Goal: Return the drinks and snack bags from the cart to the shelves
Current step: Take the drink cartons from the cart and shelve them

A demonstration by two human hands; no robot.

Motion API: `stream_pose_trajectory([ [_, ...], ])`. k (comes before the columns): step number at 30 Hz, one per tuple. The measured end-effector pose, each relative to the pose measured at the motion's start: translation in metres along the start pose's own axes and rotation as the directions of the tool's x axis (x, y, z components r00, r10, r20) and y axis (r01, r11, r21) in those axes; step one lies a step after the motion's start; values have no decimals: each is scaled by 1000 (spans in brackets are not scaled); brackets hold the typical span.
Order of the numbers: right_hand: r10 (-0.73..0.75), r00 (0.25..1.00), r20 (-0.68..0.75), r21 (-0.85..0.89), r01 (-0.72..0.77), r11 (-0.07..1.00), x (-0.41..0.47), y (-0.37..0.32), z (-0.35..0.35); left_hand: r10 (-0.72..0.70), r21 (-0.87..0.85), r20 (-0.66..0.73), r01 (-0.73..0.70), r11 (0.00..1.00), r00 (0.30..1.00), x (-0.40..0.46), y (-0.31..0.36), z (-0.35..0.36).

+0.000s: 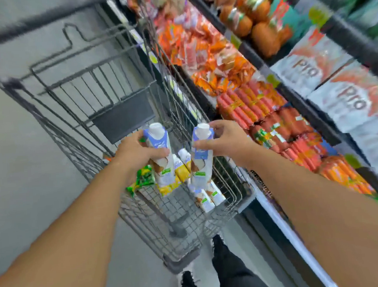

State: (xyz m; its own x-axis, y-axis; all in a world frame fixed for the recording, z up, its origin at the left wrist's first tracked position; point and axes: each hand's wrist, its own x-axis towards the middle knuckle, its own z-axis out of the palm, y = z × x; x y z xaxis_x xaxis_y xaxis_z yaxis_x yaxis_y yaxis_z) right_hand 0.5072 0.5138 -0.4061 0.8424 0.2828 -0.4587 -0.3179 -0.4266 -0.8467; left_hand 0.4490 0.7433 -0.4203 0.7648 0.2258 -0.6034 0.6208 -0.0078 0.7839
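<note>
Two drink cartons are lifted above the wire cart [229, 185]: left hand [136, 151] grips one carton [158, 145], right hand [221, 138] the other [201, 151]. Stiff, probably weighty; mid-body grips suit. More cartons [208, 198] remain inside.

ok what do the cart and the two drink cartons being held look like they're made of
The cart looks like dark grey coated metal wire: thin welded rods forming an open grid. Its seat flap looks like matte plastic, though blur leaves that open. The carton in the left hand and the carton in the right hand look like printed, smooth laminated paperboard with folded edges and white caps, probably plastic.
</note>
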Motion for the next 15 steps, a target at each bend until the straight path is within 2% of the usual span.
stream_pose_trajectory([
  [3, -41, 992, -123, 43, 46, 998, -46, -18, -43, 90, 87, 91, -98, 991, 992, -21, 42, 14],
  [8, -94, 922, -376, 71, 130, 989, -137, -28, -115, 234, 173, 334, -303, 937, 913, -67, 109, 72],
  [11, -63, 875, -480, 104, 128, 986, -194, -26, -159, 278, 190, 475, -406, 894, 835, -97, 145, 119],
  [15, -54, 751, -659, 67, 129, 989, -280, -10, -215, 295, 165, 667, -521, 837, 684, -156, 186, 202],
])
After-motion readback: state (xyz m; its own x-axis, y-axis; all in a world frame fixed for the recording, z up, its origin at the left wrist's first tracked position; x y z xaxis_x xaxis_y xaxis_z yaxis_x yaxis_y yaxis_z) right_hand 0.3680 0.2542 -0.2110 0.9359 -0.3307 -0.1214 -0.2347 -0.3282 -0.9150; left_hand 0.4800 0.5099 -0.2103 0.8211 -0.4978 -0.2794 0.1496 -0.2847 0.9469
